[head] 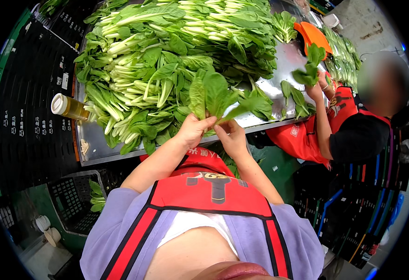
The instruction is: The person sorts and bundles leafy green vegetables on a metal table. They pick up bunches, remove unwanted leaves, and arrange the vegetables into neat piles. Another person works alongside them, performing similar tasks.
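Observation:
My left hand (194, 131) grips the base of a leafy green plant (214, 91), its broad leaves standing upward at the table's near edge. At the same plant, my right hand (231, 136) has thumb and fingers pinched around a leaf (241, 108) that leans out to the right and looks blurred. Just beyond both hands rises a large heap of leafy greens (148, 70) with pale stems, piled on the metal table (101, 154). A few loose greens (260, 105) lie right of my hands.
A co-worker (351, 122) in a red apron holds greens at the right. A lidded jar of yellowish liquid (70, 106) lies by the heap's left side. Stacked black crates (33, 105) stand left, an open crate (75, 199) below. An orange plastic object (313, 36) and bagged greens (341, 56) are upper right.

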Motion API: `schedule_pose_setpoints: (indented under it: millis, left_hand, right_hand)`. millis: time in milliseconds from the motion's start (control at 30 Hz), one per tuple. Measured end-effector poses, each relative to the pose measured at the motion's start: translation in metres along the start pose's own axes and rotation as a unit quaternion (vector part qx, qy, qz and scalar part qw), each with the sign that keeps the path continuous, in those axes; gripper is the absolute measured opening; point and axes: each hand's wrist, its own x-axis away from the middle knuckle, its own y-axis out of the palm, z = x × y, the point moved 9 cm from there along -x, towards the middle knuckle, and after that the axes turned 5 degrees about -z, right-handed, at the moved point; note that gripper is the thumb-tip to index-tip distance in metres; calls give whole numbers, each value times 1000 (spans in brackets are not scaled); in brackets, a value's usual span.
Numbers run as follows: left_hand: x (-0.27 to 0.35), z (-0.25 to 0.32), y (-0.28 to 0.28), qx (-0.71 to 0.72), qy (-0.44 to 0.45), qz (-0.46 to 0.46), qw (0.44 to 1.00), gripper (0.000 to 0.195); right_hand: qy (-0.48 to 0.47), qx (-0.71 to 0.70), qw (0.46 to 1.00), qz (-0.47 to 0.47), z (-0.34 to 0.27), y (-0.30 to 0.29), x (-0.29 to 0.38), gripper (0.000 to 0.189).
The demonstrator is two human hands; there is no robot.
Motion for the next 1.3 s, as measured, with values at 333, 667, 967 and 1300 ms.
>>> schedule_pose_setpoints:
  millis: [333,667,967,1300]
  left_hand:
    - [-4,-27,-16,59,-69,-2,996,11]
    - [-2,2,-11,135,-40,6,990,26]
    - [7,2,-16,132,-86,-79,984,30]
    - [17,-10,-5,122,-135,-96,979,23]
  right_hand:
    - [70,-52,996,19,16,-3,-1,16]
    - [-193,136,972,0,-31,-17,50,3]
    - [177,87,976,-93,87,-36,37,29]
    - [-41,627,778,-6,83,-74,-138,31]
